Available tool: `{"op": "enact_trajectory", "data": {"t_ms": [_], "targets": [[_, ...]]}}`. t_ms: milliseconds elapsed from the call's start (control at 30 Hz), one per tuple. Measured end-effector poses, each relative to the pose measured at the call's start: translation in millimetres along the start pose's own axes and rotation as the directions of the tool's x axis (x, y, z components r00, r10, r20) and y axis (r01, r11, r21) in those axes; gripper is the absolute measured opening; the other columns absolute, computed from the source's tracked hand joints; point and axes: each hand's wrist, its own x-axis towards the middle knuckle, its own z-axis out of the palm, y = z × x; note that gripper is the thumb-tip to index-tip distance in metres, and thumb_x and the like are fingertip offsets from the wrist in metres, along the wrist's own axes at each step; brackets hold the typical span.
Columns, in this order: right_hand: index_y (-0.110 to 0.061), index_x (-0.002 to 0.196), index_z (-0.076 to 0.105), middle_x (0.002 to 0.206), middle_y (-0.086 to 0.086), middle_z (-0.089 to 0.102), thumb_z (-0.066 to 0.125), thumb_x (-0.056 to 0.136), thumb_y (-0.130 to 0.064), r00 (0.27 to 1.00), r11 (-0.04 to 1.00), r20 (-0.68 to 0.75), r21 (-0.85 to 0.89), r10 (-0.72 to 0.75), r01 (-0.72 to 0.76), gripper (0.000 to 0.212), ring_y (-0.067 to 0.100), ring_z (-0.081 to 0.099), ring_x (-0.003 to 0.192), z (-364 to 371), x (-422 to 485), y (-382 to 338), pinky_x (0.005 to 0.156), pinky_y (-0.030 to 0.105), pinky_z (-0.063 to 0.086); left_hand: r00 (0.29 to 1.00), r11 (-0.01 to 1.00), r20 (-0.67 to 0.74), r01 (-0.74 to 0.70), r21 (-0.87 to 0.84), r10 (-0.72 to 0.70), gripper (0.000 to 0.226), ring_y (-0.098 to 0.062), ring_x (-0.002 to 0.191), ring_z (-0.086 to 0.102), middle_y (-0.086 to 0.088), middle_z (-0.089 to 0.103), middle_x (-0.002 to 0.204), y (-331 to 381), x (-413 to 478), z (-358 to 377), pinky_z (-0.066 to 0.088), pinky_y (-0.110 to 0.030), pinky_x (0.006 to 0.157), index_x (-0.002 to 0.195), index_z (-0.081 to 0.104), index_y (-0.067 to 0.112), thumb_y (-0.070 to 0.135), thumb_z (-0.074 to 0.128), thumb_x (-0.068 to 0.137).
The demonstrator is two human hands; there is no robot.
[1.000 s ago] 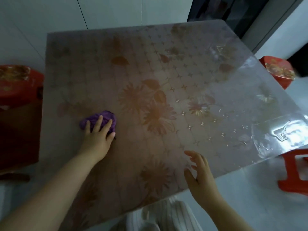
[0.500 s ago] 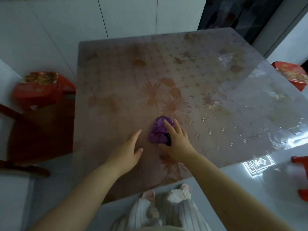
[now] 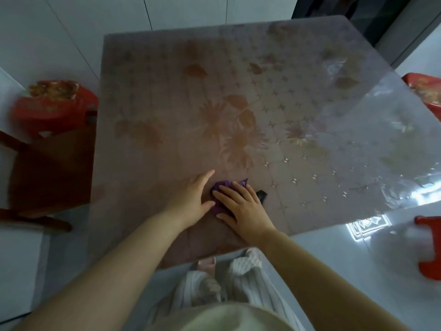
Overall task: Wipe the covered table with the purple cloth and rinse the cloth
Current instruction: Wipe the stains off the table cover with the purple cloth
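The table [image 3: 167, 96] wears a clear plastic cover with a brown flower print. Near its front edge lies the crumpled purple cloth [image 3: 221, 188], with a small dark tag [image 3: 261, 195] poking out on its right. My right hand [image 3: 241, 206] presses down on the cloth with fingers spread, hiding most of it. Just left of the cloth, my left hand [image 3: 191, 197] rests flat and open on the cover, its thumb close to the cloth.
A red stool [image 3: 52, 103] and a dark wooden chair [image 3: 47, 168] stand at the table's left side. Another red stool [image 3: 424, 89] is at the right edge, a third [image 3: 429, 249] on the glossy white floor near right. My striped trousers [image 3: 238, 283] are below.
The cloth went from under my left hand to under my right hand, and has shifted right and toward the table's front edge. My left hand now lies beside it.
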Motion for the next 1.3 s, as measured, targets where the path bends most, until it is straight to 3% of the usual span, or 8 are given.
{"op": "enact_trajectory", "data": {"t_ms": [200, 367, 500, 633, 800, 967, 1067, 1300], "targets": [[-0.032, 0.143, 0.028, 0.152, -0.009, 0.027, 0.004, 0.079, -0.075, 0.964, 0.964, -0.017, -0.033, 0.264, -0.265, 0.080, 0.024, 0.014, 0.142, -31, -57, 102, 0.113, 0.034, -0.015, 0.998, 0.997, 0.012, -0.065, 0.027, 0.065, 0.071, -0.020, 0.135, 0.028, -0.002, 0.033, 0.147, 45, 36, 25, 0.018, -0.038, 0.114, 0.141, 0.024, 0.026, 0.031, 0.063, 0.082], [-0.030, 0.140, 0.034, 0.153, 0.003, 0.023, 0.025, 0.089, -0.058, 0.729, 0.748, -0.168, 0.115, 0.663, -0.654, 0.059, 0.032, 0.016, 0.139, -54, -74, 196, 0.116, 0.044, 0.000, 0.999, 0.998, -0.001, -0.037, -0.052, 0.037, 0.070, -0.024, 0.136, 0.027, -0.004, 0.032, 0.147, 71, 64, 41, 0.022, -0.042, 0.113, 0.140, 0.026, 0.028, 0.031, 0.063, 0.082], [-0.017, 0.145, 0.025, 0.156, 0.008, 0.013, 0.038, 0.095, -0.041, 0.588, 0.605, -0.145, 0.239, 0.796, -0.759, 0.056, 0.032, 0.008, 0.142, -76, -33, 235, 0.116, 0.045, 0.005, 1.000, 0.993, -0.024, 0.008, -0.115, -0.011, 0.070, -0.020, 0.140, 0.017, -0.002, 0.031, 0.148, 79, 76, 46, 0.022, -0.043, 0.114, 0.140, 0.025, 0.030, 0.030, 0.063, 0.082], [-0.010, 0.147, 0.009, 0.157, 0.009, 0.003, 0.045, 0.092, -0.036, 0.718, 0.714, -0.096, 0.257, 0.689, -0.651, 0.070, 0.030, -0.003, 0.144, -77, 38, 211, 0.116, 0.041, -0.002, 0.994, 0.994, -0.066, 0.079, -0.071, -0.084, 0.072, -0.021, 0.139, 0.021, -0.004, 0.027, 0.150, 80, 79, 44, 0.023, -0.039, 0.113, 0.141, 0.024, 0.030, 0.028, 0.064, 0.081], [-0.019, 0.147, 0.013, 0.158, 0.003, 0.005, 0.041, 0.095, -0.026, 0.969, 0.954, -0.014, 0.184, 0.245, -0.238, 0.059, 0.025, -0.004, 0.144, -63, 76, 131, 0.116, 0.036, -0.005, 0.981, 0.990, -0.135, 0.133, -0.042, -0.138, 0.074, -0.023, 0.137, 0.027, -0.004, 0.028, 0.149, 81, 80, 38, 0.025, -0.045, 0.112, 0.142, 0.022, 0.025, 0.025, 0.064, 0.081], [-0.029, 0.141, 0.034, 0.149, 0.000, 0.034, 0.034, 0.094, -0.039, 0.992, 0.992, -0.005, 0.001, -0.129, 0.129, 0.049, 0.027, 0.029, 0.139, -46, 35, 136, 0.113, 0.042, 0.009, 0.966, 0.982, -0.184, 0.169, -0.082, -0.182, 0.076, -0.022, 0.135, 0.030, -0.001, 0.029, 0.149, 74, 80, 40, 0.028, -0.044, 0.110, 0.142, 0.021, 0.025, 0.025, 0.065, 0.080], [-0.033, 0.133, 0.045, 0.139, 0.001, 0.050, 0.035, 0.088, -0.045, 0.997, 1.000, -0.074, -0.020, -0.011, 0.010, 0.048, 0.032, 0.046, 0.126, -51, 17, 194, 0.112, 0.044, 0.017, 0.958, 0.977, -0.207, 0.177, -0.115, -0.198, 0.076, -0.021, 0.135, 0.030, 0.000, 0.031, 0.147, 70, 76, 40, 0.027, -0.042, 0.112, 0.142, 0.021, 0.027, 0.025, 0.065, 0.080], [-0.026, 0.144, 0.030, 0.155, 0.013, 0.016, 0.035, 0.094, -0.043, 0.815, 0.827, -0.148, 0.162, 0.560, -0.539, 0.053, 0.037, 0.013, 0.140, -103, 76, 283, 0.116, 0.047, 0.004, 0.918, 0.945, -0.236, 0.287, -0.157, -0.318, 0.075, -0.022, 0.134, 0.031, -0.003, 0.032, 0.147, 66, 62, 35, 0.026, -0.042, 0.112, 0.142, 0.021, 0.024, 0.027, 0.064, 0.081]]}}
